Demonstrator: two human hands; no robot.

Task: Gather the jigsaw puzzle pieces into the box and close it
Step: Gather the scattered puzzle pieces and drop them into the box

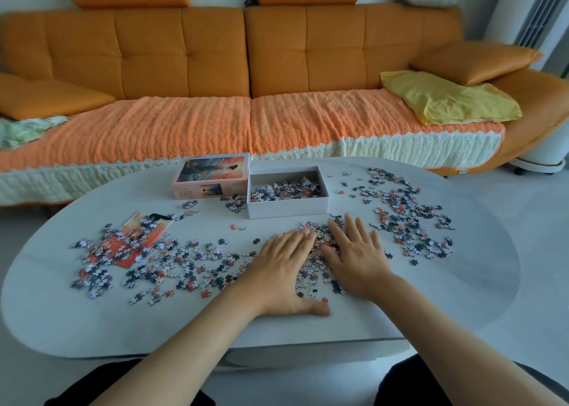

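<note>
My left hand (284, 259) and right hand (357, 256) lie flat, fingers spread, corralling a pile of puzzle pieces (318, 242) on the surface (92, 325); gathering underway; next, scoop into the open box (288, 210) beyond, lid (212, 174) beside it

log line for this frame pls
phase: gathering | left hand: flat on pieces | right hand: flat on pieces | box: open, part filled | lid: beside box
</note>
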